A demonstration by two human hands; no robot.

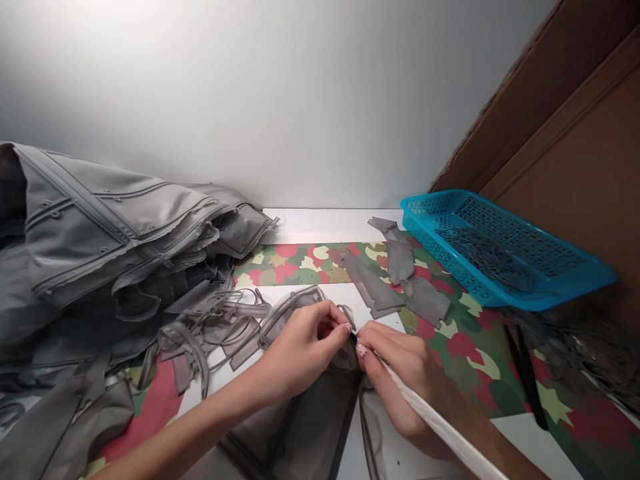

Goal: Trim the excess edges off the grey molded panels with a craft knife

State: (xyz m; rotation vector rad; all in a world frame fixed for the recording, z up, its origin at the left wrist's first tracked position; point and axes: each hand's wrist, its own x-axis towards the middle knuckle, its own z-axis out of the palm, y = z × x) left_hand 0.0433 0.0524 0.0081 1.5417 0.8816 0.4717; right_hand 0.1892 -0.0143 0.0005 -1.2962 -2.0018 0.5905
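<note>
Both my hands meet over a grey sheer fabric piece [315, 427] with dark seams, which lies in front of me at the bottom centre. My left hand [310, 343] pinches the upper edge of this fabric between thumb and index finger. Just right of it, my right hand [400, 380] is closed, its thumb and fingertips pressed at a small dark spot on the same edge. A white strip [440, 430] runs from under the right fingers to the bottom edge. What exactly lies between the right fingertips is too small to make out.
A large pile of grey sewn fabric [100, 207] fills the left. Loose grey strips [225, 320] lie beside it. Flat grey pieces [375, 287] rest on the camouflage-patterned cloth [300, 263]. At right are a blue basket [575, 273], black tweezers [527, 380] and cardboard [565, 133].
</note>
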